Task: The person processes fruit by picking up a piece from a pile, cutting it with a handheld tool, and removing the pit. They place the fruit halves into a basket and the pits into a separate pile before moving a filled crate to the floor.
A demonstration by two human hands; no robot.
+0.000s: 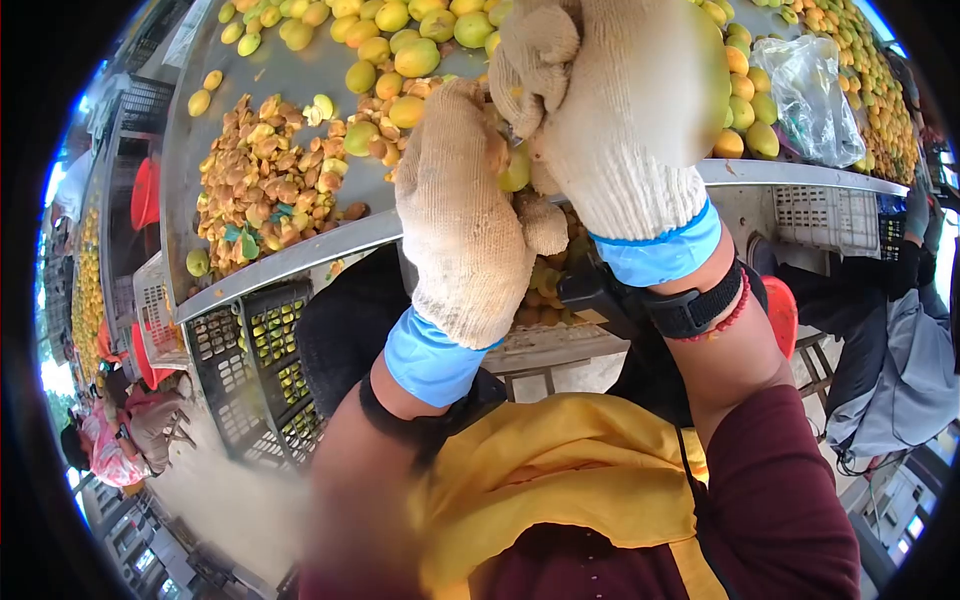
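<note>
My left hand (455, 215), in a soiled knitted glove over a blue one, is curled around a yellow-green fruit (515, 168) that looks like a plum or apricot. My right hand (615, 120), gloved the same way, is closed just above and right of it, close against the fruit. Its fingers are bent in, and whatever they hold is hidden. Beneath the hands, more fruit (545, 280) shows in a container at the table edge. Whole yellow and green fruits (415, 57) lie on the metal table (290, 75) beyond my hands.
Left on the table is a heap of brownish-orange fruit pieces (265, 185). A clear plastic bag (808, 95) lies on the right among fruit. Black crates (265, 360) stand below left, a white crate (825, 215) under the table right. Other people sit at both sides.
</note>
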